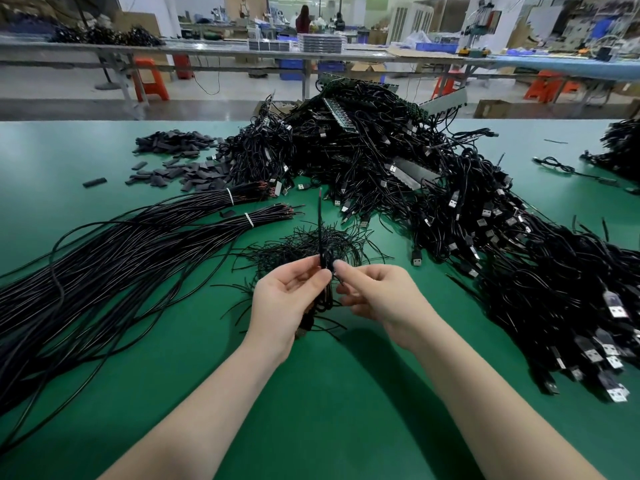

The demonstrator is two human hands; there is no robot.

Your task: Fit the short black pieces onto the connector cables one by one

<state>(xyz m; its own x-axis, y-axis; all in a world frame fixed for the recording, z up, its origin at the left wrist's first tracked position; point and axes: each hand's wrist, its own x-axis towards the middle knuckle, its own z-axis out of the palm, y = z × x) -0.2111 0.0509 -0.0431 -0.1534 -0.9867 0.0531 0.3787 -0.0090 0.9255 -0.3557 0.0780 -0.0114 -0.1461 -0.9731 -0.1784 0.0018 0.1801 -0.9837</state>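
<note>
**Two hands holding a black cable upright over a green counter**

Both bare hands are meeting at the centre of the view, above the green counter (329, 393). A thin black cable (319, 216) is standing upright between them, its stripped tip pointing away from the viewer. The left hand (284, 299) is pinching the cable between thumb and curled fingers, and a looped length is hanging down below that grip. The right hand (377, 296) is pinching at the same spot from the other side, fingertips touching the left hand's; whether it is holding a short black piece or only the cable is too small to tell.

Just beyond the hands, a loose tangle of thin black wire offcuts (311, 244) is lying on the counter. To the left, long bundled cables (121, 254) are stretching out, tied with white bands. Farther back on the left, a scatter of short black pieces (180, 161) is lying flat. A large heap of cables with USB plugs (433, 188) is filling the centre and right.
</note>
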